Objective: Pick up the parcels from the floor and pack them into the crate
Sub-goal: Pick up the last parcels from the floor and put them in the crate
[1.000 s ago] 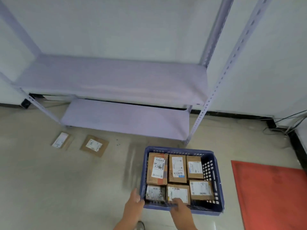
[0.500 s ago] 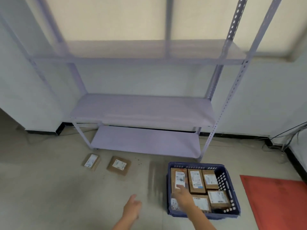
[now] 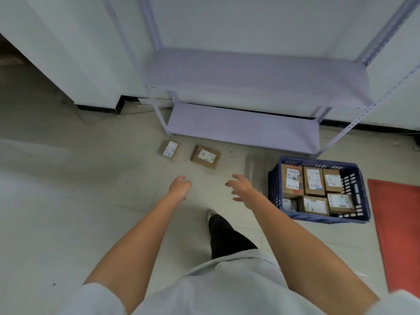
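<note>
Both hands, left (image 3: 180, 185) and right (image 3: 242, 188), are hanging spread and empty; crate (image 3: 273, 189) walls are hiding parcel (image 3: 289, 204) edges.

I see two brown parcels lying flat on the floor, labels up: the smaller parcel (image 3: 169, 150) just beyond my left fingers (image 3: 186, 181), the larger parcel (image 3: 206, 156) beside it. The blue crate (image 3: 275, 185), right of my right fingers (image 3: 236, 177), holds six labelled parcels.

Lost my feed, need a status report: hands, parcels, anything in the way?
Left hand and right hand open, empty, over bare floor. Two parcels, and, on the floor by the shelf. Crate holds six. Nothing in the way.
</note>
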Demonstrator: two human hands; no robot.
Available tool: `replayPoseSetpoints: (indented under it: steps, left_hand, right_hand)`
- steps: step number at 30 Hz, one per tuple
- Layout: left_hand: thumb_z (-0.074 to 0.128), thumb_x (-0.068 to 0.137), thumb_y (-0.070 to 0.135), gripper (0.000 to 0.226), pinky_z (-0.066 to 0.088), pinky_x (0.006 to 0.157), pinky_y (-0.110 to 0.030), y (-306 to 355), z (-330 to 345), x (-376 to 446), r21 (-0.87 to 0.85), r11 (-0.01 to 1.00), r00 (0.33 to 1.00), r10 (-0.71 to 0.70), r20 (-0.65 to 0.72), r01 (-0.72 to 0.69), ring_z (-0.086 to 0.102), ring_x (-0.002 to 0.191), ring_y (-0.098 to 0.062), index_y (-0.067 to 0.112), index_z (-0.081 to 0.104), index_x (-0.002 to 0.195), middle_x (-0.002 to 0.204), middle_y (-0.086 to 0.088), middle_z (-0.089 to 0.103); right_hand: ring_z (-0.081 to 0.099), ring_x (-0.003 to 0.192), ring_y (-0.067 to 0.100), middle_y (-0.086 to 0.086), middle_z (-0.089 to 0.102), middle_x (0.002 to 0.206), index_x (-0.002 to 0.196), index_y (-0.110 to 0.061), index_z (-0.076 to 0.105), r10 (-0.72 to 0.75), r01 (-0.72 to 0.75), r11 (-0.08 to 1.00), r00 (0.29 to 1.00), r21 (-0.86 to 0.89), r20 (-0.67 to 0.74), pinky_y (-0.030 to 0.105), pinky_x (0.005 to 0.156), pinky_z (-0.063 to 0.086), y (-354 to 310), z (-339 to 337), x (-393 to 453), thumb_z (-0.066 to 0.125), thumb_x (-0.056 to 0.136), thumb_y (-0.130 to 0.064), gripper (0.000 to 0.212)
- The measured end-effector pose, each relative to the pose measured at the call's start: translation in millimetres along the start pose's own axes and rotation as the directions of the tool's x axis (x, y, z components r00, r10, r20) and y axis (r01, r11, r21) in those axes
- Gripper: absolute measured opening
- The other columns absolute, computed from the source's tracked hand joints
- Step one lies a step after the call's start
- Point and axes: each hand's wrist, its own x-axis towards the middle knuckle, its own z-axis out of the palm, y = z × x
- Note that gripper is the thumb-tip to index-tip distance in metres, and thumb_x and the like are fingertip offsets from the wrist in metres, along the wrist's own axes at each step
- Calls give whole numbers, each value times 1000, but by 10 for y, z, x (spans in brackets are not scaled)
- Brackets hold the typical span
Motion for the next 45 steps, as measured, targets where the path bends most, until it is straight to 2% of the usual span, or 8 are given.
replayPoseSetpoints:
  steps: [6,10,17,27,35,38,42,45]
  left_hand:
    - [43,92,14,50,46,90,-35,96,-592,765,-6,999,998,-44,45,44,46,126,-31,14,36,141,143,-12,42]
    - [44,91,14,48,46,82,-36,201,-939,1351,-11,995,992,-103,73,104,51,106,-26,13,39,139,137,-13,47]
    - [45,91,10,47,45,67,-27,289,-1258,2375,2,986,980,-163,110,164,51,77,-17,12,43,138,105,-8,51]
    - [45,90,12,48,47,75,-29,-14,-1229,3954,85,991,985,-117,128,107,49,83,-19,13,43,138,123,-15,55]
    - [48,88,12,45,46,96,-31,-664,-913,5728,165,986,999,-38,35,32,54,119,-27,13,47,133,134,-12,53]
    - [47,89,13,43,46,95,-32,-888,-781,6431,190,981,1000,26,6,-26,52,121,-25,12,49,131,135,-9,53]
    - [46,89,14,49,47,61,-30,-1256,-638,7324,123,992,998,10,-70,-1,52,81,-18,15,38,137,132,-10,51]
    - [47,88,17,56,52,62,-38,-1454,-555,7851,67,997,989,-18,-145,28,55,106,-25,18,32,142,135,-11,47]
  right_hand:
    - [48,121,28,11,46,135,141,-18,36,60,-60,998,998,1,2,38,95,44,-446,612,614,53,89,-14,55]
    - [47,98,21,7,49,114,140,-16,40,124,-124,991,992,52,0,38,88,45,-773,1034,1071,54,89,-12,53]
    - [48,101,21,14,52,133,135,-18,46,173,-170,983,984,69,-33,31,79,43,-1124,1621,1819,54,89,-11,48]
    - [50,97,19,8,54,114,135,-18,48,204,-198,977,974,77,-97,31,82,47,-1027,2150,3214,55,88,-13,47]
    - [48,90,18,1,50,89,131,-22,48,116,-112,992,990,49,-78,29,78,46,-711,2705,5022,53,87,-13,45]
    - [48,86,18,4,50,97,128,-24,49,56,-57,998,995,-6,-78,26,70,47,-644,2900,5762,55,85,-13,45]
    - [51,112,23,7,49,126,139,-18,42,-39,28,984,998,-177,-58,31,86,49,-576,3100,6777,56,88,-16,53]
    - [49,122,26,9,46,139,141,-11,39,-126,99,908,991,-407,-39,36,100,47,-599,3231,7377,54,90,-18,54]
